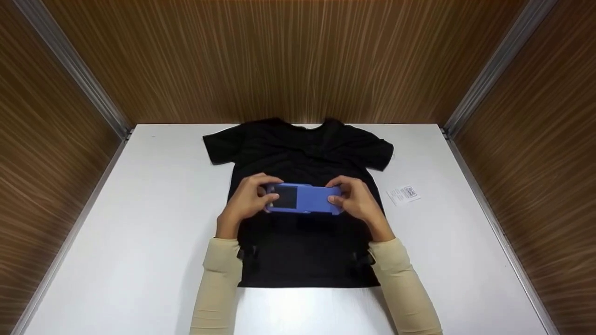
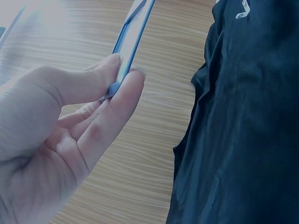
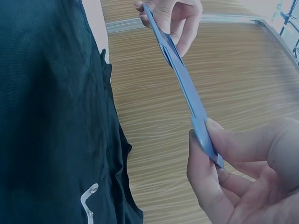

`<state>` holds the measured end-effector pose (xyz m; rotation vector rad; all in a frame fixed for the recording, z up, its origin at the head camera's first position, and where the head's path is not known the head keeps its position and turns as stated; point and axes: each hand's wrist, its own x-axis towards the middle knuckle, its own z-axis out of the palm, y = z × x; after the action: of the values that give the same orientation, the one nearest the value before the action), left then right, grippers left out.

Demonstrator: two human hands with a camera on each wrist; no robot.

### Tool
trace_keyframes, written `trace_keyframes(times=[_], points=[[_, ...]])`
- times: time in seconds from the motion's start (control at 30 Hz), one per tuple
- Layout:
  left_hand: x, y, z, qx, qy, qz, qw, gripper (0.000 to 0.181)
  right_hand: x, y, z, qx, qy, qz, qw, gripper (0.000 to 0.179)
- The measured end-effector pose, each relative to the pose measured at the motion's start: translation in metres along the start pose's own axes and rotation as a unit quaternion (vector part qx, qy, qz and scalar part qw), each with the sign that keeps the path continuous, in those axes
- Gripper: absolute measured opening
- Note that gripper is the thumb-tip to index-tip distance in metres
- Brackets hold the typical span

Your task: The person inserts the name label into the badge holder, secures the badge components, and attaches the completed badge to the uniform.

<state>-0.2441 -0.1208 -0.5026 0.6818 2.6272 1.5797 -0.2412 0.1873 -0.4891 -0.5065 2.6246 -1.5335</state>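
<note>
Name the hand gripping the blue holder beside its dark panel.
The left hand, by the dark panel; the right hand pinches the plain end of the blue holder.

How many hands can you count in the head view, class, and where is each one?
2: the left hand pinches one end of the blue holder; the right hand pinches the opposite end, both over the black shirt.

Pale glare on white tabletop (image 1: 307,304)
</note>
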Motion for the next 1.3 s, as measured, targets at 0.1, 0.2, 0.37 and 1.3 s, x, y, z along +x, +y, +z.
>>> trace_keyframes(times=[0.1,0.2,0.37,1.3], points=[[0.0,-0.001,-0.002,-0.001,0.0,-0.002,1.0,0.031,0.0,0.001,-0.002,0.002,0.002,-0.003,1.0,0.023],[-0.001,-0.002,-0.004,-0.004,0.003,-0.005,1.0,0.031,0.0,0.002,-0.003,0.001,0.005,-0.005,1.0,0.022],[-0.002,-0.004,-0.006,-0.004,0.015,-0.004,0.9999,0.032,0.0,0.004,-0.005,0.004,0.007,-0.005,1.0,0.022],[-0.007,-0.008,-0.02,0.019,0.061,-0.008,0.9979,0.033,0.0,0.011,-0.008,-0.012,0.001,0.016,0.9998,0.023]])
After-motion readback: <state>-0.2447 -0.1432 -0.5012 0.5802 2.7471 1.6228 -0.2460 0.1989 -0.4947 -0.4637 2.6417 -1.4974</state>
